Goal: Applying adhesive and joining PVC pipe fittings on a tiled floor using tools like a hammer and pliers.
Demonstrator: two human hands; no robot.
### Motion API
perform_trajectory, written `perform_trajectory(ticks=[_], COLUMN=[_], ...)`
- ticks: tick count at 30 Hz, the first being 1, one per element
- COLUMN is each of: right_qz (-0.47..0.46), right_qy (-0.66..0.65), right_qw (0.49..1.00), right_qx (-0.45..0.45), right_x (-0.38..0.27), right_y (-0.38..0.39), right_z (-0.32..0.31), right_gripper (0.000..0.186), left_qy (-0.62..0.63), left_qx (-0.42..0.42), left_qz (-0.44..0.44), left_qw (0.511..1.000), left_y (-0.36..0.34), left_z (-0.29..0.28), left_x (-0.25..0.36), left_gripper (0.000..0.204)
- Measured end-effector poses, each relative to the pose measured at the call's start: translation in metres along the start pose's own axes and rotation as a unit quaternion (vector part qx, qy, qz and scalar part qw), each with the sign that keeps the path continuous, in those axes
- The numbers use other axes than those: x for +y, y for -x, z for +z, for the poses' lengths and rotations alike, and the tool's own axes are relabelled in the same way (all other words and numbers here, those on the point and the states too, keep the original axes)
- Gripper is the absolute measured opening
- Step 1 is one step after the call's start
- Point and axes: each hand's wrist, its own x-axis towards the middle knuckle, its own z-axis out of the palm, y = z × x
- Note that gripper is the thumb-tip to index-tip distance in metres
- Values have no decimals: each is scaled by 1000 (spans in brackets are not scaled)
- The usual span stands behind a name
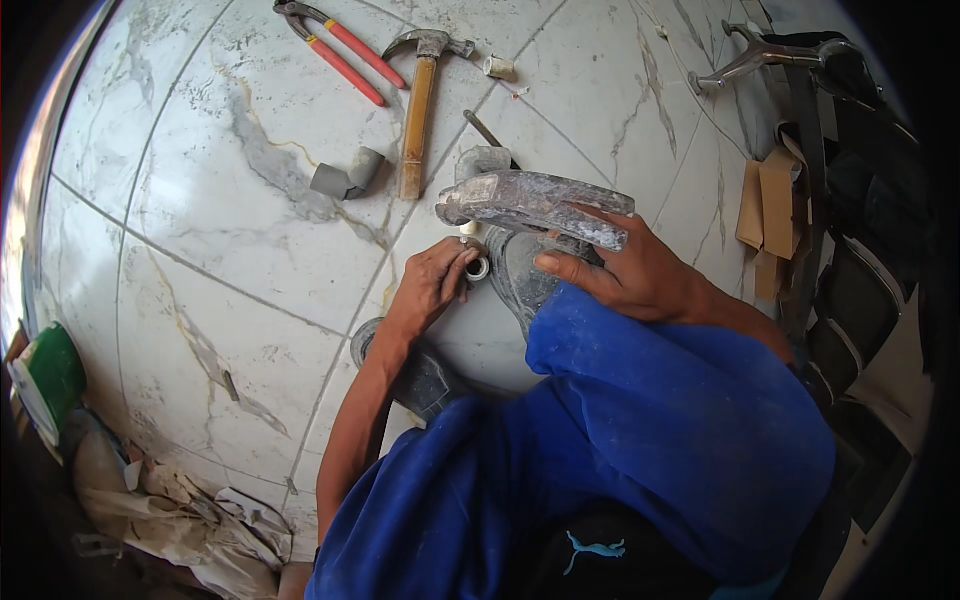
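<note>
Raised over my right boot is a worn, grey-spattered claw hammer, its claw pointing right. My right hand is closed on it, and most of its handle is hidden. At lower left of the hammer head, my left hand pinches a short pipe fitting against the floor, with its round open end showing. A small whitish piece sits just beyond those fingers. Behind the hammer head lie a pale grey fitting and a dark rod, both partly covered.
A second hammer with a wooden handle lies beside red-handled pincers. Grey pipe elbow and whitish pipe stub are nearby on the tiles. Cardboard and a metal chair leg stand right; crumpled sacking lies lower left.
</note>
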Motion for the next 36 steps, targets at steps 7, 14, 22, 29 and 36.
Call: perform_trajectory(ticks=[7,14,22,29,36], right_qz=[73,-42,30,-33,90], right_qy=[35,-4,0,-3,-14], right_qw=[990,999,996,998,994], right_qx=[-115,-8,-86,-50,-59], right_x=[-4,-8,7,7,16], right_y=[-9,-5,-7,-6,16], right_z=[-5,-7,5,3,5], right_gripper=[40,39,41,44,44], left_qy=[-37,-44,-37,-65,-195], left_qx=[-9,19,112,188,332], left_qz=[-23,11,-14,52,80], left_qw=[999,999,993,979,920], left_y=[6,6,13,10,1], left_z=[2,6,30,41,72], left_x=[-7,-12,-13,-8,-6], left_gripper=[13,13,11,8,5])
